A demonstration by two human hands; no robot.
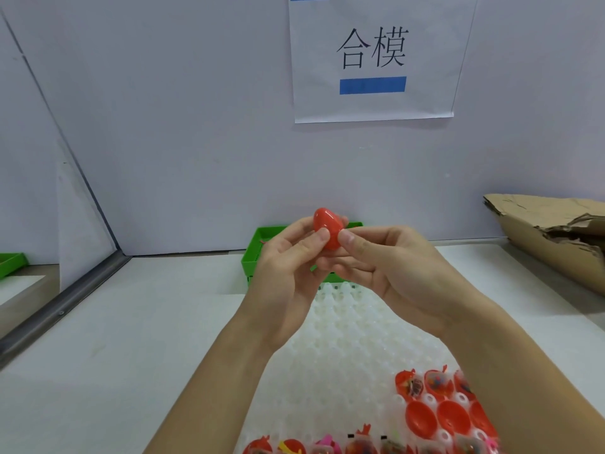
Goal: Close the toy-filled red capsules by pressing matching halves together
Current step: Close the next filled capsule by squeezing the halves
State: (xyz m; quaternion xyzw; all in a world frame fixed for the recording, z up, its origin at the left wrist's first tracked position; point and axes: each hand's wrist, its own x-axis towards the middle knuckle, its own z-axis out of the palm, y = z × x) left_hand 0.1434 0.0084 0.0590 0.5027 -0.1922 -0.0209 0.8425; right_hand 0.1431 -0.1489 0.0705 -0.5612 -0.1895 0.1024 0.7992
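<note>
my left hand (288, 257) is pinching one red capsule (327, 228) above the green bin (252, 257) | my right hand (389, 260) is pinching its other side | three empty red halves (453, 417) are sitting in the white tray (347, 335)

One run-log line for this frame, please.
both hands: left hand, right hand | grip glossy red plastic egg capsule | above white tray
</note>
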